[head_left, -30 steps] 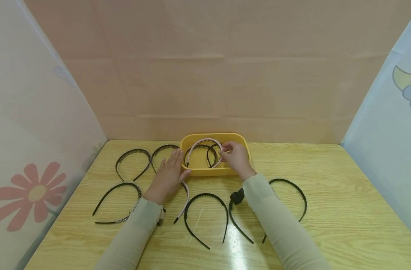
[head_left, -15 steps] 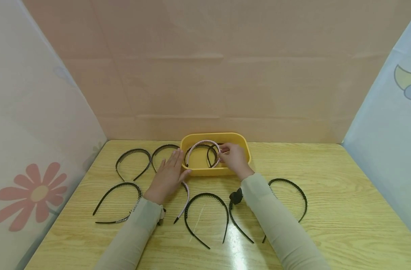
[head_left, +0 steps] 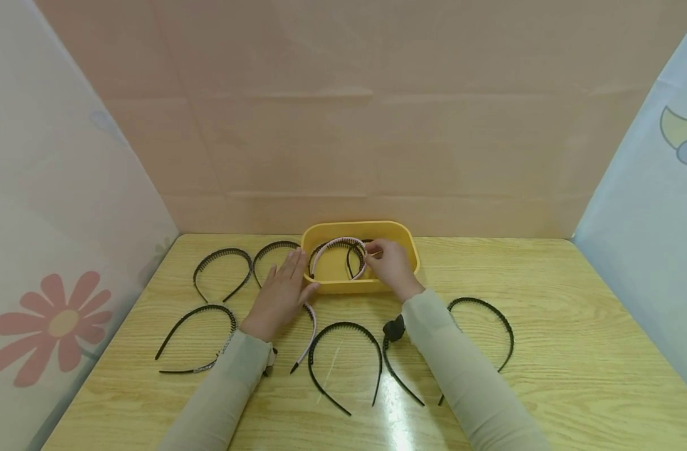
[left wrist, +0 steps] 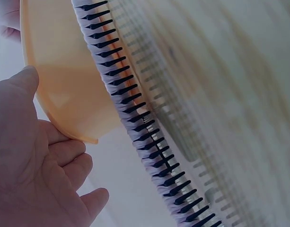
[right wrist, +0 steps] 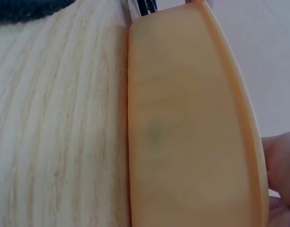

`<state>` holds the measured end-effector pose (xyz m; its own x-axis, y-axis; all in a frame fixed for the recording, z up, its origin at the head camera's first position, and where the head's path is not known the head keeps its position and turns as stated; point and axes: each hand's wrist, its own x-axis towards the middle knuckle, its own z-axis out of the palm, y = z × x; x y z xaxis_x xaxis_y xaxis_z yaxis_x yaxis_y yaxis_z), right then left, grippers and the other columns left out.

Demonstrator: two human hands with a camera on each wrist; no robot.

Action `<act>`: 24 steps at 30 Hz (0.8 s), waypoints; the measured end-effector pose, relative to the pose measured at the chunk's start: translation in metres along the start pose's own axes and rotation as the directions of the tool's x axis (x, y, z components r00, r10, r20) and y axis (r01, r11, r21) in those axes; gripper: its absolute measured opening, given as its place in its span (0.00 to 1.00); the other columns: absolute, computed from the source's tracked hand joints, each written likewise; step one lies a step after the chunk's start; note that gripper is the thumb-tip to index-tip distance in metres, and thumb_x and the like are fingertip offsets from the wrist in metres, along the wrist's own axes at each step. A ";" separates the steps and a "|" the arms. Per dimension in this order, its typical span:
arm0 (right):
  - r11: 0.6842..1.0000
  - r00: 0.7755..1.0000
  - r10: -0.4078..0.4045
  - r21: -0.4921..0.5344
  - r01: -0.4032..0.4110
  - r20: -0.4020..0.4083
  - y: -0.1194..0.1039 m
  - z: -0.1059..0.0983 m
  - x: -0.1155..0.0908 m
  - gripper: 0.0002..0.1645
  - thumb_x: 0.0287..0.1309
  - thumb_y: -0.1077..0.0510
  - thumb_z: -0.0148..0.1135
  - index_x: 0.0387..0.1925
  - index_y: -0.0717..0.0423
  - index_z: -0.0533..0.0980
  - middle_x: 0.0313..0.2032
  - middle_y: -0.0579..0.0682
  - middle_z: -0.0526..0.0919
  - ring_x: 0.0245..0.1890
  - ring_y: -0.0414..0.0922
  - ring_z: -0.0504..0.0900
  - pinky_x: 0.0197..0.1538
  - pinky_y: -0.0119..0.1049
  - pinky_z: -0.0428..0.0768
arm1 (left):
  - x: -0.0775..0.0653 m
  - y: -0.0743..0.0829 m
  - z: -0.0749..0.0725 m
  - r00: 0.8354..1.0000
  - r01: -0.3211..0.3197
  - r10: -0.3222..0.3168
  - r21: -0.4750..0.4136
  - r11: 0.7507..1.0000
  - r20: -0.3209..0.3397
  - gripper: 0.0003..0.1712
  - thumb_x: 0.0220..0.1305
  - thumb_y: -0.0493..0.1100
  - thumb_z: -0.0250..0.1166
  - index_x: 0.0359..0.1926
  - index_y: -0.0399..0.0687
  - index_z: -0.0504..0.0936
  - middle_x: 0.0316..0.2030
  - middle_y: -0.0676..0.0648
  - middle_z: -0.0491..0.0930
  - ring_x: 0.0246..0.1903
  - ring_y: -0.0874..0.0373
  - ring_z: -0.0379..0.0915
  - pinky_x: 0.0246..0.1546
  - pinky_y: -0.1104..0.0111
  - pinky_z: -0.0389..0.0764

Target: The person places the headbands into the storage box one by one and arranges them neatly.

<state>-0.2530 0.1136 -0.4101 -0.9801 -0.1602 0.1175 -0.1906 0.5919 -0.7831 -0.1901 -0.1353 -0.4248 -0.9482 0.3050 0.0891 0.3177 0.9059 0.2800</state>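
Observation:
In the head view, my right hand (head_left: 393,264) pinches a pink headband (head_left: 345,239) by its right side, inside the yellow bin (head_left: 351,287). Black headbands (head_left: 350,255) lie beneath it in the bin. My left hand (head_left: 278,295) rests with straight fingers against the bin's left end, thumb toward the front rim; the left wrist view shows these fingers (left wrist: 78,170) at the bin's edge. Under the left wrist lies another pink headband (head_left: 313,332), large with black teeth in the left wrist view. The right wrist view has the bin's wall (right wrist: 187,109) covering most of the right hand.
Several black headbands lie on the wooden table (head_left: 546,326): two at the back left, one silver-trimmed (head_left: 194,311) at front left, one in the front middle (head_left: 346,324). A bow headband (head_left: 395,328) and another black one (head_left: 490,307) are partly under the right sleeve.
The right hand has lowered the pink headband a little further into the bin and slightly left. The left hand has stayed in place on the bin.

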 end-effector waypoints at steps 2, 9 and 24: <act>1.000 1.000 -0.019 0.015 0.019 -0.006 0.001 -0.001 -0.001 0.15 0.67 0.62 0.64 0.51 0.66 0.82 0.47 0.60 0.86 0.47 0.55 0.85 0.49 0.49 0.84 | 0.000 0.000 0.001 1.000 -0.001 0.001 0.000 1.000 -0.003 0.45 0.79 0.61 0.49 0.80 0.36 0.47 0.79 0.38 0.45 0.78 0.44 0.41 0.74 0.41 0.49; 0.987 0.993 -0.115 0.109 0.118 -0.037 0.005 -0.007 -0.007 0.14 0.69 0.63 0.61 0.51 0.67 0.81 0.45 0.60 0.85 0.46 0.55 0.82 0.54 0.50 0.82 | 0.000 0.000 0.001 1.000 -0.001 0.001 0.003 1.000 -0.004 0.45 0.79 0.61 0.49 0.80 0.36 0.47 0.79 0.38 0.44 0.78 0.44 0.40 0.74 0.40 0.50; 0.987 0.987 -0.151 0.053 0.154 -0.059 0.014 -0.052 -0.035 0.12 0.71 0.62 0.58 0.51 0.63 0.82 0.46 0.58 0.85 0.47 0.53 0.82 0.52 0.50 0.84 | -0.001 0.001 -0.001 1.000 -0.008 0.008 0.014 1.000 -0.006 0.45 0.79 0.61 0.47 0.80 0.37 0.46 0.79 0.39 0.43 0.79 0.45 0.40 0.74 0.41 0.49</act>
<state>-0.2247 0.1689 -0.3932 -0.9416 -0.2008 0.2704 -0.3363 0.5174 -0.7869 -0.1886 -0.1351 -0.4241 -0.9457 0.3102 0.0974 0.3251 0.9075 0.2661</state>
